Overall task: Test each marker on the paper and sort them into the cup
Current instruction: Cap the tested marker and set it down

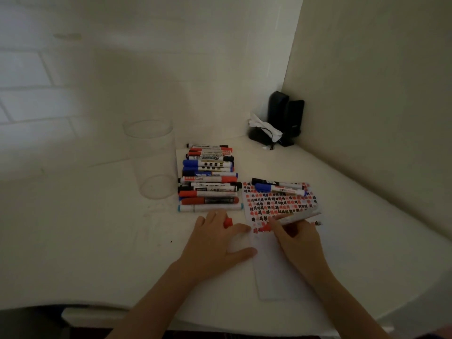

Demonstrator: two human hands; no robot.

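My right hand grips an uncapped red marker with its tip on the paper, at the lower edge of rows of red and black marks. My left hand lies on the table beside the paper's left edge, fingers spread, and holds the red cap between two fingers. A stack of several markers lies behind my left hand. Two more markers rest on the paper's far end. A clear plastic cup, with nothing seen inside, stands left of the stack.
Dark objects with a white cloth and cord sit in the back right corner. A wall rises along the right side. The white table's front edge runs below my arms.
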